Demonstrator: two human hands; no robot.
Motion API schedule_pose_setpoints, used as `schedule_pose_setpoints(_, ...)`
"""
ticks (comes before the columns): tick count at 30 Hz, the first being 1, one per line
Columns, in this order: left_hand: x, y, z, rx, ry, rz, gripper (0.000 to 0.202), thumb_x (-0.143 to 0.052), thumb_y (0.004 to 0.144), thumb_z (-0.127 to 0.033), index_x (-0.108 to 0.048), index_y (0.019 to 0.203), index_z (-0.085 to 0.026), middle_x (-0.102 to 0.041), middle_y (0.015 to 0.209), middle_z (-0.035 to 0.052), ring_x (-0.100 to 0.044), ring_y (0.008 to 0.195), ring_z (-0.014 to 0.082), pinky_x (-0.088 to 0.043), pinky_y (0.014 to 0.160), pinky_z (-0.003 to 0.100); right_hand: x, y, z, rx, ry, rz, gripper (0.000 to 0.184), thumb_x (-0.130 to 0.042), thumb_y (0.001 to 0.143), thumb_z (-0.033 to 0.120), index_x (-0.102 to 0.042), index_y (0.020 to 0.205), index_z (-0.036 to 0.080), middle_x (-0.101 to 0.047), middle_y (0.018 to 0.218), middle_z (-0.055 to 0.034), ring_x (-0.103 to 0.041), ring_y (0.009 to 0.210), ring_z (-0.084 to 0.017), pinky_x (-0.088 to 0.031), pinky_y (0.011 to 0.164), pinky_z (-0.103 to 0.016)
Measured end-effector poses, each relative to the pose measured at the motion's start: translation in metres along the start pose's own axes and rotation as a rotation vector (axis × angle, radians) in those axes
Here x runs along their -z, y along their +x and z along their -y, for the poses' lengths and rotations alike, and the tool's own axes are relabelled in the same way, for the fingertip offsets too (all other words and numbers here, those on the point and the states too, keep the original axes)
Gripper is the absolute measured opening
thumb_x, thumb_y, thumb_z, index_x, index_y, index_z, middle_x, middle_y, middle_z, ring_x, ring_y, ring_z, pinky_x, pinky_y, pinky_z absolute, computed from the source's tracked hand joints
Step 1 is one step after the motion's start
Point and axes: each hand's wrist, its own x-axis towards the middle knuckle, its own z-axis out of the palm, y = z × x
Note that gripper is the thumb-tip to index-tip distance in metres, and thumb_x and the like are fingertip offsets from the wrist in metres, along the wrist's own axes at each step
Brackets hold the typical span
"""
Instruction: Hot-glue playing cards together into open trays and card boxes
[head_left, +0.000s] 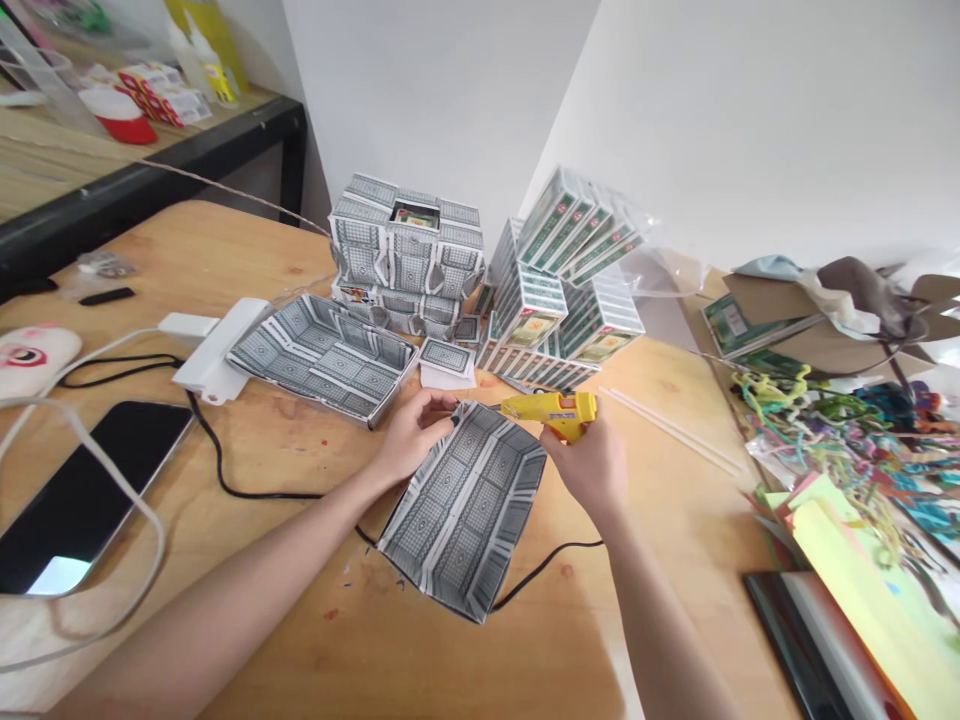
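My left hand [415,435] is closed on the far left corner of a shallow tray made of playing cards [469,510], which lies tilted over the wooden table. A yellow hot glue gun [555,408] is gripped in my right hand [592,465], its nozzle pointing left at the tray's far edge near my left fingers. Behind them a second card tray [322,355] rests to the left. Beyond stands a chest-like structure of folded cards [409,255]. A small stack of cards [448,358] sits just past the tray I hold.
Green-and-white card boxes [547,300] are piled at the back right, with glue sticks [667,430] in front. A white power strip [225,350], a phone [90,500] and cables occupy the left. Coloured yarn [840,430] and paper [870,580] lie right. A black cord [547,565] passes near the tray.
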Motion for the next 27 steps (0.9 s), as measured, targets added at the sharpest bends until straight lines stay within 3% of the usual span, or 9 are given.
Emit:
schedule_pose_setpoints(13, 0.0, 0.001, 0.002, -0.018, 0.008, 0.001, 0.021, -0.061, 0.066, -0.022, -0.056, 0.087, -0.018, -0.063, 0.092, 0.0026, -0.061, 0.092, 0.02, -0.045, 0.088, 0.038, 0.004, 0.0, -0.009, -0.06, -0.095, 0.024, 0.036, -0.054, 0.065, 0.029, -0.045, 0.099, 0.022, -0.062, 0.072, -0.0023, -0.06, 0.066, -0.023, -0.039, 0.054, -0.028)
schedule_pose_setpoints(27, 0.001, 0.0, 0.0, -0.014, -0.006, 0.011, 0.021, -0.062, 0.066, -0.021, -0.056, 0.086, -0.018, -0.062, 0.091, 0.0023, -0.061, 0.092, 0.0199, -0.045, 0.088, 0.037, 0.002, 0.001, -0.001, -0.061, -0.178, 0.043, 0.043, -0.051, 0.069, 0.029, -0.043, 0.11, 0.02, -0.062, 0.077, -0.0051, -0.059, 0.068, -0.024, -0.04, 0.057, -0.03)
